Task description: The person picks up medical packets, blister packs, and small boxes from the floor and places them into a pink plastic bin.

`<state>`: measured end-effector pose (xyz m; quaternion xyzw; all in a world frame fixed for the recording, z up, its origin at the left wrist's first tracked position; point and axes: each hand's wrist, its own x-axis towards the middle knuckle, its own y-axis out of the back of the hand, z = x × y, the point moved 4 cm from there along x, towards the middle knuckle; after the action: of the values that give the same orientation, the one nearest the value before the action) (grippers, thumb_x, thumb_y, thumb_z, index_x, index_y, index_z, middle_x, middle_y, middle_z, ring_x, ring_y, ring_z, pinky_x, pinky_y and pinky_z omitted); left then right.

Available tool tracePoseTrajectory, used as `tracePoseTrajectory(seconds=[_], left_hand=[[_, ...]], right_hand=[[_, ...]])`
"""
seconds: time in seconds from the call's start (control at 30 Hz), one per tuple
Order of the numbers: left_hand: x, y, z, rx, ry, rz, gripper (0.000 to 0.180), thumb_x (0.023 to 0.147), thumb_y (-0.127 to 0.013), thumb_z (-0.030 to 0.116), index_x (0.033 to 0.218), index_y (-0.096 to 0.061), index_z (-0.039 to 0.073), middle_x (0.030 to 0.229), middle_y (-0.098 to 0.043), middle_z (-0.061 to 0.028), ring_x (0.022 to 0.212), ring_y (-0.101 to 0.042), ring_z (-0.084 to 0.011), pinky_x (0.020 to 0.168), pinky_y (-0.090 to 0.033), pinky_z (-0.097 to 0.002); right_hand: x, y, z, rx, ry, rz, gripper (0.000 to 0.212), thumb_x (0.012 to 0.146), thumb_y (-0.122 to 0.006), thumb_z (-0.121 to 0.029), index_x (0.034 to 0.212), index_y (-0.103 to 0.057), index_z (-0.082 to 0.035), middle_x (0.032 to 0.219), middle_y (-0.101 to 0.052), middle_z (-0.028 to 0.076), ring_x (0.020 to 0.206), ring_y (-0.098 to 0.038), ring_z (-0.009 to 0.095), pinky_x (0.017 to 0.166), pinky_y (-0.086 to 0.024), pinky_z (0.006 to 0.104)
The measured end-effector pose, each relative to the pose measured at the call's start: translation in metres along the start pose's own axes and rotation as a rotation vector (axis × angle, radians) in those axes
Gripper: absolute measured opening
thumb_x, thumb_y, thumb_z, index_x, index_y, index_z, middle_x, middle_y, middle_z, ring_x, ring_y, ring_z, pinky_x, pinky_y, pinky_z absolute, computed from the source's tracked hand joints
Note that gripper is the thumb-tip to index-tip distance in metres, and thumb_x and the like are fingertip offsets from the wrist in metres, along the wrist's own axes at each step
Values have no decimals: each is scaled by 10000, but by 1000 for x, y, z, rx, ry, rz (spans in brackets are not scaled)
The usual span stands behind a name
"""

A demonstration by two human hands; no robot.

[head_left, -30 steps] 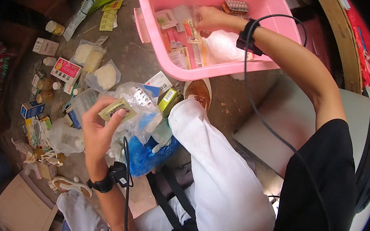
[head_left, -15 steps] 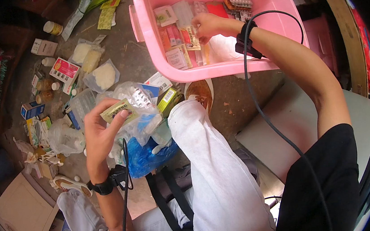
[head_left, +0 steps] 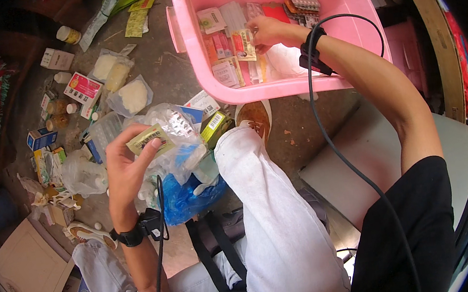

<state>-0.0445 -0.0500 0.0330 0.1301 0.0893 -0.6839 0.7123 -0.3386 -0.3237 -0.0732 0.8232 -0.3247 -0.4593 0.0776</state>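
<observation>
My left hand (head_left: 127,163) pinches a small flat yellow-green sachet (head_left: 151,142) between thumb and fingers, above the heap of bags on the floor. Inside a pink plastic tub (head_left: 279,89), my right hand (head_left: 266,32) is closed at the right edge of a red-and-yellow sachet (head_left: 244,46). Flat packets lie around it in the tub: a white-and-green one (head_left: 210,21), a pink one (head_left: 222,44) and a pale printed one (head_left: 227,73). Silver blister packs (head_left: 304,3) are stacked near the tub's far right corner, beside something flat and red (head_left: 276,14).
Medicine boxes, such as a red-and-white box (head_left: 82,89), bottles and bags of white stuff (head_left: 133,97) spread over the floor at left. A blue plastic bag (head_left: 185,199) lies by my knee. A black cable (head_left: 339,143) loops from my right wrist. A grey panel (head_left: 395,157) lies at right.
The red-and-yellow sachet has shifted slightly up and right with my right hand. My left hand keeps its hold on the yellow-green sachet, now tilted a little differently.
</observation>
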Motion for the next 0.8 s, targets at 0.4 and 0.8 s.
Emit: tracePoseTrajectory(seconds=[0.4, 0.8], left_hand=[[1, -1, -1, -12, 25, 0, 171, 894, -718, 55, 1031, -668, -33, 940, -658, -22, 882, -581, -80, 777, -456, -230], [2, -5, -4, -23, 33, -11, 156, 897, -714, 53, 1023, -672, -27, 925, -658, -14, 875, -576, -78, 776, -450, -232]], right_hand=[[3, 2, 5, 45, 41, -26, 149, 880, -645, 0, 1017, -588, 11, 859, -665, 93, 769, -712, 189, 673, -616, 318], [12, -37, 10, 9, -14, -367, 209, 875, -700, -76, 1018, -660, 71, 847, -670, 101, 803, -686, 170, 714, -597, 303]])
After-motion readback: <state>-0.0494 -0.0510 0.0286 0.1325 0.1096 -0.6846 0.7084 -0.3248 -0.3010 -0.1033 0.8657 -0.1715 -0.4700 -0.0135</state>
